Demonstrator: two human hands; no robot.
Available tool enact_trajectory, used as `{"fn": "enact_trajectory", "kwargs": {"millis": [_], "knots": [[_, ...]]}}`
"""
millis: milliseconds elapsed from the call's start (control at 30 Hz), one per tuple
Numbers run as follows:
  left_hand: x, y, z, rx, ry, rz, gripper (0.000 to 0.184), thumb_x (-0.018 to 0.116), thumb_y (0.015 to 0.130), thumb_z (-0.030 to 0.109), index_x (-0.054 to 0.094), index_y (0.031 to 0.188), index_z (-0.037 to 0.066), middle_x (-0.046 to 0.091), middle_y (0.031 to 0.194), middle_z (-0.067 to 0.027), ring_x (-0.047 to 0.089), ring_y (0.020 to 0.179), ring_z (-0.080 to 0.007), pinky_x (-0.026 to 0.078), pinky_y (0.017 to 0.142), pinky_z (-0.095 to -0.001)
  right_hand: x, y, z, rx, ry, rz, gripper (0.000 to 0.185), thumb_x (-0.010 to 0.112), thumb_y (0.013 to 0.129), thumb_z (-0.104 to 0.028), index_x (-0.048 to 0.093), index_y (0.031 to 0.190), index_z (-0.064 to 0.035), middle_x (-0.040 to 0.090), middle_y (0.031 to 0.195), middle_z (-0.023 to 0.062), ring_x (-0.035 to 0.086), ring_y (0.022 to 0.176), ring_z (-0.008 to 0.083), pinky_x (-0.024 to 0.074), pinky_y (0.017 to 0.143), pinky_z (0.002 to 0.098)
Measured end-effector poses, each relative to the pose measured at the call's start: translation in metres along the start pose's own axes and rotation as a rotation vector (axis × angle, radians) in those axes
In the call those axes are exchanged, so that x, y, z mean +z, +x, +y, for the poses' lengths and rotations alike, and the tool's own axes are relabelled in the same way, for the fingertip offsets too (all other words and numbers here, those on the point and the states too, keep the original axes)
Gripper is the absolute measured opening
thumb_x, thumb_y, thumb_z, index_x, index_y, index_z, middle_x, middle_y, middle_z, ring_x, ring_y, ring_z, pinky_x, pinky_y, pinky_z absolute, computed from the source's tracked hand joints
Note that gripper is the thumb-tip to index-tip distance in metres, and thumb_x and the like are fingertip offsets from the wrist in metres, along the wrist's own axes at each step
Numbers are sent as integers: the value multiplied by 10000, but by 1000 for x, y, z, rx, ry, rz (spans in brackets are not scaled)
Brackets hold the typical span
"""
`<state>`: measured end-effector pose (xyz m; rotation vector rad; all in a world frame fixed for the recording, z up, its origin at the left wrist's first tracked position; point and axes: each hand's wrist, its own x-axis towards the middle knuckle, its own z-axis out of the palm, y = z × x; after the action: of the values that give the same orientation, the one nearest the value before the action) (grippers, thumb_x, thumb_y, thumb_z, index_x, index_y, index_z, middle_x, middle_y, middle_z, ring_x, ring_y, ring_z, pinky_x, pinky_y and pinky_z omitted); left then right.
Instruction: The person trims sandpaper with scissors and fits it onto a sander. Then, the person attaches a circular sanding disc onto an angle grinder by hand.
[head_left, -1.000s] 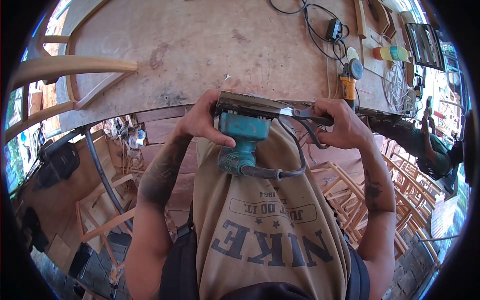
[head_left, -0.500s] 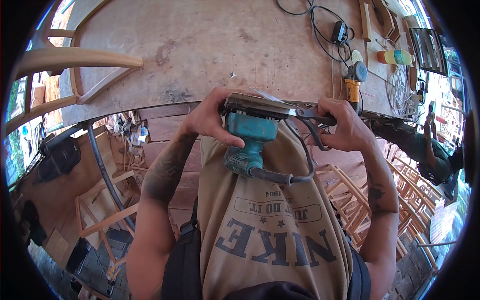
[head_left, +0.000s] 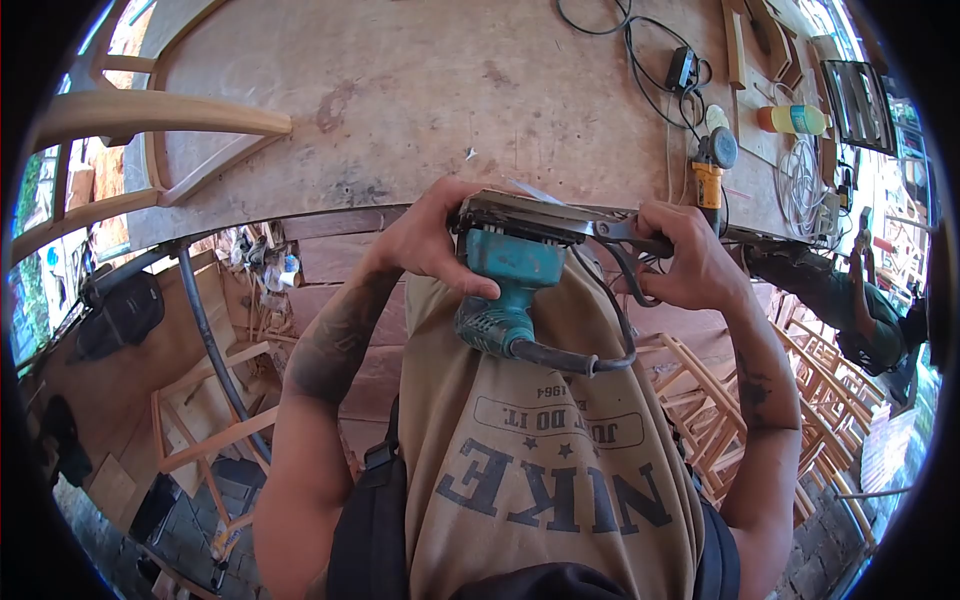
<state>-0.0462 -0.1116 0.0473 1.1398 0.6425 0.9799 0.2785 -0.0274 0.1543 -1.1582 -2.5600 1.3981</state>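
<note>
So, far L: curved wooden frame [head_left: 190,115] up on the workbench [head_left: 400,100], its outer end lost in glare & the black lens edge. Below it, a dark bag-like item [head_left: 118,318], too shadowed to ID, near a slanting metal leg [head_left: 212,350].

Next, L hand [head_left: 438,245]: curled firmly round one end of the teal sander [head_left: 515,258], thumb on the body; most fingers are behind, can't see them. Sander's in front of the person's torso, just off the bench's near edge, pad side turned away, so pad face is mostly out of view. Thin worn layer along the pad edge, material unclear. Cord [head_left: 555,357] loops R from the sander, then slips out of sight behind the scissors.

R hand [head_left: 690,262]: closed on scissors [head_left: 622,231], handles spread apart; fingers in the loops partly hidden. Blades run to the pad edge; blade gap hard to judge, & can't tell if they're biting anything.

Beyond R hand: yellow power tool [head_left: 708,187] at the bench edge, then a bottle [head_left: 792,120], label unreadable. Lower R, wooden frames [head_left: 715,395], partly covered by the R arm. Far R, another person [head_left: 880,320], cut by the dark rim.
</note>
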Motion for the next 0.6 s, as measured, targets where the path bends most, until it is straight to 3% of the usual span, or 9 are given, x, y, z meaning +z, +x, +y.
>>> {"fn": "enact_trajectory", "kwargs": {"millis": [233,300,400,467,600], "knots": [[-5,-7,-11,-26,69,-72,708,1021,645,234,724,1226,-41,769,1135,-67,652,1053,-107,533,966,-303,1,-6,5,25,-5,-11,504,974,645,-127,512,810,-9,554,757,105,494,656,247,395,600,390],[-3,-5,-9,-32,64,-71,717,1019,646,235,723,1236,-44,772,1143,-72,655,1062,-108,535,977,-308,2,-6,4,-25,-11,11,433,954,681,-136,553,789,-11,587,700,120,566,635,296,440,596,416],[2,2,-1,5,35,-64,774,1016,647,241,704,1292,-52,777,1176,-94,664,1099,-117,535,1011,-319,1,-3,-10,-11,-41,11,428,952,678,-126,549,769,-16,594,705,117,575,637,281,445,596,407],[-1,2,-1,-13,54,-92,839,1018,632,279,680,1313,-75,753,1238,-138,695,1129,-165,551,1015,-347,-1,-3,-14,7,-27,16,421,949,681,-123,550,764,-16,592,697,117,574,633,284,444,592,405],[-8,0,-4,-50,131,-179,829,1017,636,271,684,1313,-71,743,1265,-153,690,1160,-184,542,1040,-362,-2,-7,-10,18,-30,11,402,939,692,-113,556,765,-13,577,668,115,567,620,297,444,585,400]]}}
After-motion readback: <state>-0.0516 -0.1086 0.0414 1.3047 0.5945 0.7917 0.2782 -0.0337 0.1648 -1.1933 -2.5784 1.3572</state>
